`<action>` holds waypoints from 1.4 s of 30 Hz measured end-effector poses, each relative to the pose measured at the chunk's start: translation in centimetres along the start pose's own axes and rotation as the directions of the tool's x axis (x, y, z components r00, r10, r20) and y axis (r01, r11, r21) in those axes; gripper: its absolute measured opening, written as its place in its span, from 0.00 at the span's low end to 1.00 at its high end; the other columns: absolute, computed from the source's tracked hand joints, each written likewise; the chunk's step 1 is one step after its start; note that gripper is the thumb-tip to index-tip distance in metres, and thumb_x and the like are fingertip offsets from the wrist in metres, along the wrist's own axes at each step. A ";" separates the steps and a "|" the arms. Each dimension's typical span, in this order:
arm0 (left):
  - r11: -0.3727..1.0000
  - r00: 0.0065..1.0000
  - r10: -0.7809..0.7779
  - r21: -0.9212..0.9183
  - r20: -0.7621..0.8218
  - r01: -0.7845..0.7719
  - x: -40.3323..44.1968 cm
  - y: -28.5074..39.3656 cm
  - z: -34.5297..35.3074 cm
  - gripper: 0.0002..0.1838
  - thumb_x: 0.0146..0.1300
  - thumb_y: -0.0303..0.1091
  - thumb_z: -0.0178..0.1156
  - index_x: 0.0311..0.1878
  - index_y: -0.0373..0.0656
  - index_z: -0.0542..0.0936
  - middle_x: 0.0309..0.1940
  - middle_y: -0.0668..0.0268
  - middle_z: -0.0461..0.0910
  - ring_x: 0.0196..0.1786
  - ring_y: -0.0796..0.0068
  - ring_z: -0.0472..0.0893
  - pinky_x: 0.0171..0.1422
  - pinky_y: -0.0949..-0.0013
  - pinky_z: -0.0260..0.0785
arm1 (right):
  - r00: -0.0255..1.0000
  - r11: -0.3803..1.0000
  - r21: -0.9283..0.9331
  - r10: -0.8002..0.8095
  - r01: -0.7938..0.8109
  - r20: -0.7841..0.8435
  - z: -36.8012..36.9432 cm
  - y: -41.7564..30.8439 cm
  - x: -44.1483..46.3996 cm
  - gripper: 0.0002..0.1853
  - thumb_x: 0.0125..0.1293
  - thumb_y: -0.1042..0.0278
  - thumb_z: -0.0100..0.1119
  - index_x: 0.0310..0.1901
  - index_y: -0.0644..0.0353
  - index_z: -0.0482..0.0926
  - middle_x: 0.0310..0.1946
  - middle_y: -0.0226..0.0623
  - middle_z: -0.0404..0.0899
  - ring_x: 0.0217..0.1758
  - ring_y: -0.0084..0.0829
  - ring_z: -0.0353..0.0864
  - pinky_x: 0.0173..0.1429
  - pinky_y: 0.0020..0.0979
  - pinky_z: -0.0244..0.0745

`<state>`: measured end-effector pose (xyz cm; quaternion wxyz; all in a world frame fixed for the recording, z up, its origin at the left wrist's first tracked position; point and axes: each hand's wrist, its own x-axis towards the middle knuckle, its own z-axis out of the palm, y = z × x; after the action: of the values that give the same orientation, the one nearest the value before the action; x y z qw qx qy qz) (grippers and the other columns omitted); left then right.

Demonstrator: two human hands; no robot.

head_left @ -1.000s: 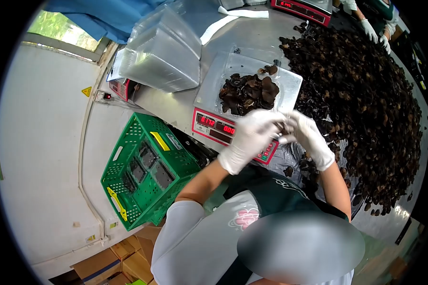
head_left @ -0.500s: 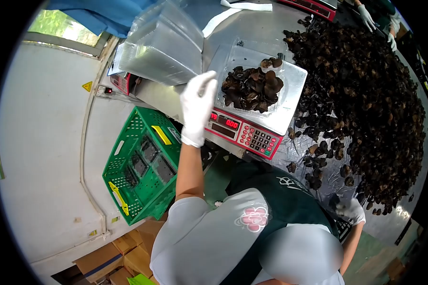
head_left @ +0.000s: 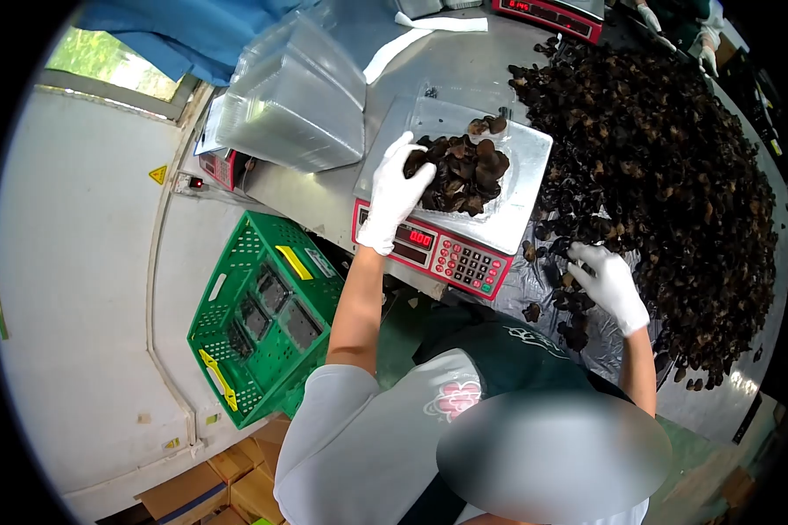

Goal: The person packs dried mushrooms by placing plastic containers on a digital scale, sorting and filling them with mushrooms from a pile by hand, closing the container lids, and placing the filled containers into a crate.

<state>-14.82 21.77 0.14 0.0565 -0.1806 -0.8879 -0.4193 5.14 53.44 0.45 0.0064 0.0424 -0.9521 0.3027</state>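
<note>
My left hand (head_left: 401, 194), in a white glove, is at the left side of a clear plastic tray (head_left: 510, 194). Its thumb and fingers are spread at the edge of the dark wood ear mushrooms (head_left: 464, 173) heaped in that tray. Beneath the tray is a red electronic scale (head_left: 474, 264) with a metal pan, and its display reads 0.00. To the right, my gloved right hand (head_left: 611, 287) hovers over or touches loose wood ears (head_left: 552, 254) on the plastic-covered table. Its fingers are apart, and I make out nothing held in it.
A large pile of wood ears (head_left: 657, 192) covers the right of the table. Stacked clear trays (head_left: 298, 105) stand behind my left hand. A green crate (head_left: 228, 306) with packed boxes sits lower left. Another scale (head_left: 552, 22) and a co-worker's gloved hands (head_left: 707, 59) are at the back.
My left hand has moved from beside the tray to the mushrooms in it. My right hand has come up from the table's near edge to the loose wood ears.
</note>
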 end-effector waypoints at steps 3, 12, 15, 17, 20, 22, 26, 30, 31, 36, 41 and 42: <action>0.984 0.990 -0.054 -0.176 -0.133 0.030 -0.4 -0.5 0.1 0.08 0.56 0.25 0.61 0.39 0.39 0.81 0.53 0.56 0.80 0.57 0.61 0.77 0.64 0.65 0.67 | 0.987 0.993 0.010 -0.120 0.122 -0.104 0.6 -2.4 5.2 0.11 0.59 0.66 0.64 0.42 0.58 0.81 0.44 0.37 0.84 0.44 0.39 0.82 0.49 0.36 0.78; 0.784 0.968 -0.226 -0.610 -0.105 0.117 -1.1 -1.8 0.2 0.07 0.64 0.21 0.53 0.44 0.34 0.76 0.52 0.55 0.80 0.54 0.72 0.77 0.63 0.71 0.66 | 0.940 0.984 -0.099 -0.171 0.148 -0.294 4.3 -5.6 14.6 0.26 0.59 0.57 0.64 0.56 0.62 0.74 0.54 0.47 0.78 0.55 0.44 0.77 0.56 0.38 0.75; 0.820 0.972 -0.197 -0.564 -0.126 0.093 -1.7 -1.0 0.3 0.07 0.65 0.21 0.52 0.45 0.35 0.76 0.50 0.57 0.81 0.53 0.73 0.78 0.61 0.72 0.67 | 0.955 0.965 -0.149 -0.238 0.214 -0.174 5.5 -6.9 13.6 0.31 0.57 0.56 0.67 0.60 0.64 0.72 0.60 0.49 0.72 0.65 0.56 0.66 0.69 0.46 0.62; 0.824 0.972 -0.191 -0.561 -0.139 0.082 -2.0 -0.5 0.4 0.07 0.66 0.21 0.52 0.46 0.35 0.76 0.50 0.57 0.81 0.53 0.73 0.78 0.61 0.72 0.67 | 0.935 0.939 -0.199 -0.314 0.280 -0.168 6.1 -6.8 12.6 0.31 0.56 0.57 0.67 0.59 0.63 0.72 0.59 0.46 0.74 0.66 0.58 0.64 0.69 0.49 0.61; 0.810 0.972 -0.178 -0.583 -0.153 0.057 -2.5 -0.2 0.7 0.07 0.70 0.24 0.51 0.48 0.35 0.75 0.48 0.57 0.82 0.52 0.73 0.79 0.60 0.72 0.68 | 0.947 0.951 -0.161 -0.288 0.265 -0.141 6.0 -5.9 11.4 0.31 0.56 0.57 0.68 0.59 0.63 0.73 0.58 0.45 0.75 0.67 0.56 0.64 0.69 0.48 0.61; 0.819 0.967 -0.207 -0.567 -0.147 0.089 -2.9 0.2 0.8 0.09 0.72 0.27 0.49 0.49 0.34 0.75 0.49 0.58 0.82 0.53 0.72 0.79 0.61 0.71 0.68 | 0.951 0.958 -0.138 -0.272 0.253 -0.149 5.9 -5.3 11.0 0.32 0.56 0.56 0.68 0.60 0.63 0.72 0.57 0.46 0.75 0.67 0.54 0.64 0.69 0.48 0.61; 0.865 0.972 -0.179 -0.495 -0.150 0.084 -2.9 0.4 0.8 0.13 0.75 0.31 0.45 0.53 0.33 0.75 0.50 0.57 0.81 0.54 0.71 0.79 0.63 0.70 0.67 | 0.964 0.976 -0.082 -0.214 0.203 -0.159 4.7 -5.5 10.4 0.35 0.55 0.52 0.69 0.61 0.64 0.72 0.59 0.48 0.74 0.68 0.51 0.65 0.69 0.45 0.61; 0.737 0.980 -0.180 -0.671 -0.083 0.079 -2.9 0.0 0.5 0.20 0.77 0.38 0.42 0.60 0.31 0.71 0.54 0.54 0.79 0.58 0.69 0.77 0.68 0.68 0.64 | 0.979 0.990 0.079 -0.104 0.119 -0.175 3.7 -5.1 10.2 0.32 0.59 0.54 0.66 0.60 0.64 0.72 0.61 0.53 0.72 0.65 0.50 0.69 0.69 0.42 0.64; 0.702 0.983 -0.173 -0.707 -0.055 0.084 -2.9 0.2 0.3 0.24 0.77 0.42 0.41 0.62 0.30 0.69 0.56 0.53 0.78 0.61 0.68 0.75 0.70 0.67 0.61 | 0.972 0.989 0.079 -0.103 0.122 -0.213 4.1 -4.2 10.4 0.29 0.60 0.55 0.65 0.59 0.64 0.74 0.59 0.52 0.73 0.64 0.49 0.70 0.68 0.41 0.65; 0.749 0.974 -0.214 -0.653 -0.075 0.114 -2.9 -0.5 0.3 0.18 0.75 0.31 0.45 0.62 0.31 0.70 0.55 0.55 0.79 0.59 0.69 0.76 0.69 0.68 0.63 | 0.961 0.997 0.059 -0.036 0.054 -0.275 3.5 -2.4 13.2 0.18 0.62 0.64 0.62 0.51 0.63 0.79 0.54 0.45 0.79 0.58 0.43 0.76 0.61 0.36 0.72; 0.781 0.960 -0.267 -0.602 -0.081 0.166 -2.2 0.1 0.3 0.20 0.64 0.20 0.54 0.60 0.33 0.73 0.55 0.57 0.79 0.60 0.70 0.76 0.68 0.69 0.63 | 0.911 0.987 -0.056 -0.159 0.148 -0.381 3.7 -1.8 17.2 0.17 0.60 0.65 0.62 0.50 0.60 0.80 0.52 0.44 0.80 0.57 0.42 0.77 0.60 0.35 0.73; 0.781 0.960 -0.268 -0.602 -0.084 0.165 -2.0 0.6 0.3 0.20 0.64 0.20 0.54 0.60 0.33 0.73 0.55 0.57 0.79 0.60 0.70 0.76 0.68 0.69 0.63 | 0.912 0.984 -0.062 -0.177 0.166 -0.370 3.7 -2.5 17.8 0.17 0.60 0.65 0.62 0.50 0.60 0.80 0.51 0.44 0.80 0.57 0.41 0.77 0.60 0.35 0.74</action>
<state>-12.78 21.78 -0.14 0.0224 -0.0505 -0.7209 -0.6908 -12.35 47.91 -0.45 0.2147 0.0675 -0.9303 0.2898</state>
